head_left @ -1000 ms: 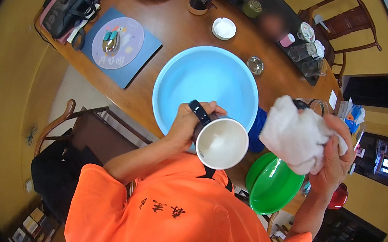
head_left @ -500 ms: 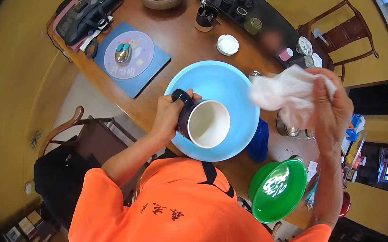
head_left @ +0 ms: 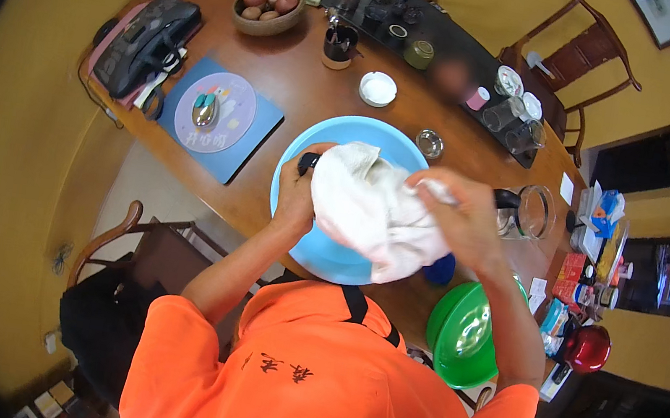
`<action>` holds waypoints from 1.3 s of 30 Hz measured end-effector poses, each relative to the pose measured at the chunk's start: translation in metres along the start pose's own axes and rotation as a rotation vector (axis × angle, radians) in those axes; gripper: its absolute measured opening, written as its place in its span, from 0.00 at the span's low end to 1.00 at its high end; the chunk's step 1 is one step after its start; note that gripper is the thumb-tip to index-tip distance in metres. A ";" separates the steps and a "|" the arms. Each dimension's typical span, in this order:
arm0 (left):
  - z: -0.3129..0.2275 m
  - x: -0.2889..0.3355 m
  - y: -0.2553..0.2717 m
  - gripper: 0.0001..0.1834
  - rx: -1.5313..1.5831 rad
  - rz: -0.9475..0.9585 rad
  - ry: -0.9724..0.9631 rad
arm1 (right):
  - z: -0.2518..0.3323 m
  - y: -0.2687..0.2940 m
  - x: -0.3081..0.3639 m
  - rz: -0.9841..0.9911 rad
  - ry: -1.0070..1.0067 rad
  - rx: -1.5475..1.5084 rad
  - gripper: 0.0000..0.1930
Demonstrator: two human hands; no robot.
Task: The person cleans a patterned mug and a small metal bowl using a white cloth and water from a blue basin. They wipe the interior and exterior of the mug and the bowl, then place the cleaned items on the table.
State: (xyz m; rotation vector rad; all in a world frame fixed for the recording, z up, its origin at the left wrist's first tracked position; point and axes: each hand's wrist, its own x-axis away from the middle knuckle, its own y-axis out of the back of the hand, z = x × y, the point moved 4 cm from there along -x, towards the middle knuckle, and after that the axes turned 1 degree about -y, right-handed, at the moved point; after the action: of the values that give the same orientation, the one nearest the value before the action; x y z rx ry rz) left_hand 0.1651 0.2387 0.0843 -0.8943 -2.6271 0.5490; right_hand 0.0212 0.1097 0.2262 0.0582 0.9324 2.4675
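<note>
My left hand is closed around the dark handle of a mug, over a light blue basin. A white cloth covers nearly all of the mug, so its body and mouth are hidden. My right hand grips the cloth at its right side, fingers closed on the fabric. Below the cloth, the near rim of the basin shows. A dark blue cloth lies beside the basin, partly hidden by the white one.
A green basin stands at the table's near right. Beyond the blue basin are a white ashtray and a small glass dish. A glass pitcher stands right of my right hand. Farther off are a bowl of round items and a black tea tray.
My right hand has brought the white cloth left and down, from beside the basin onto the mug. The mug's mouth, visible before, is now covered. My left hand keeps hold of the handle.
</note>
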 end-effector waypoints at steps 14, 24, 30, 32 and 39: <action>-0.007 -0.011 -0.007 0.16 -0.225 0.017 -0.082 | -0.008 0.028 0.010 -0.093 -0.132 -0.548 0.09; -0.037 -0.035 0.012 0.18 -0.176 -0.050 -0.232 | 0.047 0.052 0.011 0.117 0.532 0.080 0.05; -0.044 -0.041 0.014 0.19 -0.168 -0.037 -0.250 | 0.062 0.090 0.007 -0.383 0.804 0.004 0.10; -0.047 -0.043 0.012 0.19 -0.183 -0.045 -0.279 | 0.049 0.090 0.012 -0.482 0.569 -0.170 0.13; -0.064 -0.043 -0.004 0.15 -0.314 0.017 -0.368 | 0.037 0.037 0.003 -0.053 0.098 -0.462 0.12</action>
State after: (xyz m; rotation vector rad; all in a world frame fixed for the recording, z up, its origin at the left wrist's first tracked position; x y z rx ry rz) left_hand 0.2218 0.2244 0.1354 -0.9857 -3.1042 0.3328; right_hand 0.0104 0.1101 0.2777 -0.2425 0.3755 2.5895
